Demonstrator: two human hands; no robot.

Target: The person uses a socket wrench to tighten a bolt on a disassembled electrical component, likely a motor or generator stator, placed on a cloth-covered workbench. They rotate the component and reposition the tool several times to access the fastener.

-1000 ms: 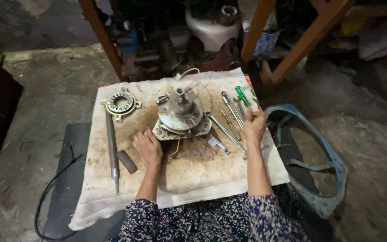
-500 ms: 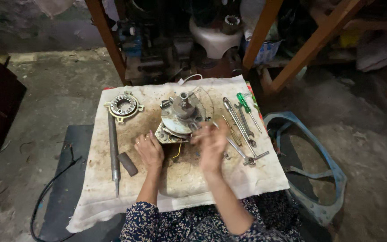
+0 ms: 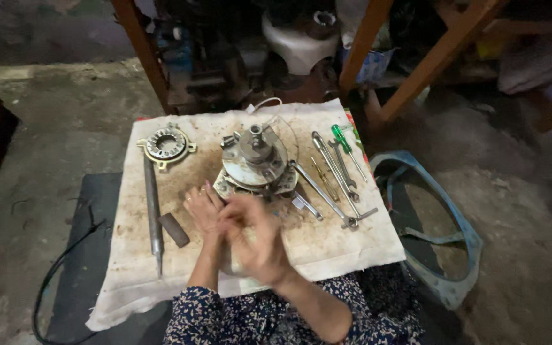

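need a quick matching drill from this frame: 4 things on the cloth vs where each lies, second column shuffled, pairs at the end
Things:
1. toothed ring
2. long rod
3. green screwdriver
4. motor housing

Places:
A. middle of the cloth, just beyond the left hand
B. far left corner of the cloth
C. far right of the cloth, beside the wrenches
D. along the left side, lengthwise, next to a short dark block

Pairs: 1-B, 2-D, 3-C, 4-A
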